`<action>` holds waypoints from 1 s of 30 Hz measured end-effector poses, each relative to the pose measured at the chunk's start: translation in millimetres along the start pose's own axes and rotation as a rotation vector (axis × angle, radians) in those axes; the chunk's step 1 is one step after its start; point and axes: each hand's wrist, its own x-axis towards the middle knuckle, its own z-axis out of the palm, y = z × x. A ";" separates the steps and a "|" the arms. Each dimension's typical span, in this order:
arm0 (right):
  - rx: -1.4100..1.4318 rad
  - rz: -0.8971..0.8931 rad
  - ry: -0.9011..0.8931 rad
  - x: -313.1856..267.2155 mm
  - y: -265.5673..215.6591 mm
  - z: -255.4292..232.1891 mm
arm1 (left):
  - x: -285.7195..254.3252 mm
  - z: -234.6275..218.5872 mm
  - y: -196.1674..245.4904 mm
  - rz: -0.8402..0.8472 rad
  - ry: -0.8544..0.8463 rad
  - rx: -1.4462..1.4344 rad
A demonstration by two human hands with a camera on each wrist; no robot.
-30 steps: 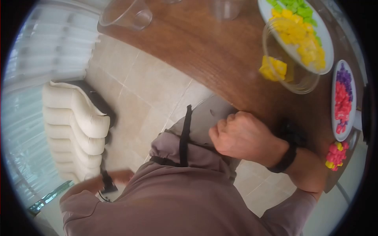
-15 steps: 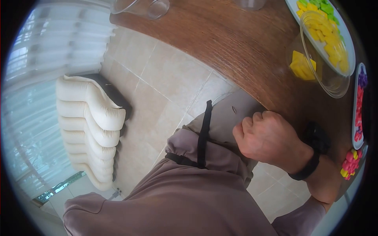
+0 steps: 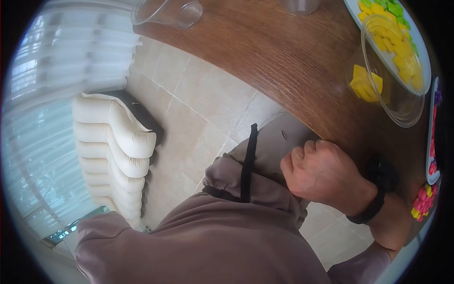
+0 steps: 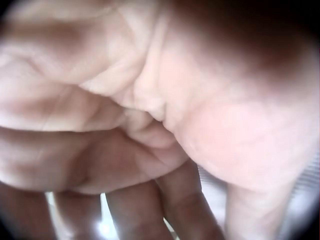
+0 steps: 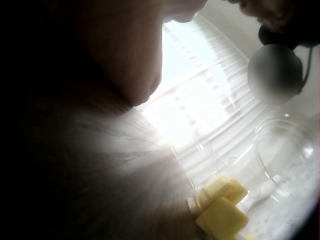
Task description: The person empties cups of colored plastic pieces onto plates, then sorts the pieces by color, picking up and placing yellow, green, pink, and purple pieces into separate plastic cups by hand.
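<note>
To avoid knocking, rest right grip point(image 3: 321, 173) lightly at the bench point(image 3: 265, 61) edge, curled together around nothing visible, clear of the cup point(image 3: 392, 97) of yellow blocks point(image 3: 365, 85) ahead-right, with left grip point(image 4: 140, 110) loose, empty.

Clear cup point(image 3: 407, 121), upright on table point(image 3: 283, 61); yellow pieces point(image 3: 365, 84) at its bottom

The right hand point(image 3: 326, 174) is at the edge of the table point(image 3: 265, 57). Past it, a cup point(image 3: 391, 105) stands on the table with blocks point(image 3: 364, 84) in it. One plate point(image 3: 427, 75) is behind the cup, another plate point(image 3: 432, 179) to the right. On the floor point(image 3: 194, 99), far left, is a seat point(image 3: 116, 151)
</note>
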 end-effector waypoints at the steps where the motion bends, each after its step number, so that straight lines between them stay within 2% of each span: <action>1: -0.015 0.011 0.017 0.5 0.4 -0.5 | -0.2 0.4 -0.9 -0.004 0.013 0.010; 5: -0.011 0.019 -0.008 0.5 -0.9 -1.7 | -1.1 -12.1 -3.1 -0.023 0.053 0.078; 9: -0.010 0.012 0.002 0.1 -2.4 -1.2 | -0.4 -4.3 -2.2 -0.036 0.068 0.115; 15: -0.009 -0.007 -0.037 -1.2 1.6 -4.0 | 27.7 -13.2 10.6 0.004 0.107 0.207; 18: -0.008 -0.005 -0.030 -1.5 2.8 -4.2 | 37.5 -28.8 52.6 0.030 0.119 0.251; 21: -0.010 0.000 -0.039 -4.4 1.6 -4.5 | 44.6 -42.2 70.3 0.052 0.145 0.316; 26: 0.029 -0.013 0.016 -4.6 2.9 0.6 | 82.3 -50.6 41.9 0.099 0.204 0.420; 28: 0.040 -0.025 0.021 -4.2 2.0 0.7 | 92.5 -58.8 54.1 0.137 0.230 0.461; 29: 0.019 -0.016 0.009 -4.0 2.0 -1.0 | 71.2 -98.6 122.2 0.171 0.365 0.203; 30: 0.026 -0.026 0.014 -3.4 2.0 -1.8 | 87.5 -121.9 129.9 0.293 0.632 0.115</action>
